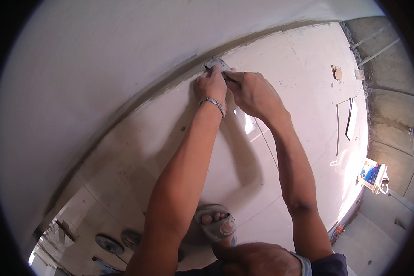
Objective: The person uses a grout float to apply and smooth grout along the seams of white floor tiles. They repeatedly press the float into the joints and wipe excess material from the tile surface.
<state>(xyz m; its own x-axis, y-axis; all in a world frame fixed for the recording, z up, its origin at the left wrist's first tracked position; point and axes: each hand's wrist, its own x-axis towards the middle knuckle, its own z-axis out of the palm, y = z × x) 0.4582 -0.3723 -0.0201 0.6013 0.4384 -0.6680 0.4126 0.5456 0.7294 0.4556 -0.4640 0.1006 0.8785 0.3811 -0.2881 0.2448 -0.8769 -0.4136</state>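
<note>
I log right hand [258, 94] gripping flat grey metal scraper [222, 65]; left hand [211, 86], closure unclear, apparently steadies it.

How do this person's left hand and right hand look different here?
The left hand has a metal band around its wrist; the right hand has a bare wrist. The left hand reaches over the flat scraper near its blade, while the right hand curls around its handle end. Both hands are at the same scraper, by the foot of the pale wall.
</note>
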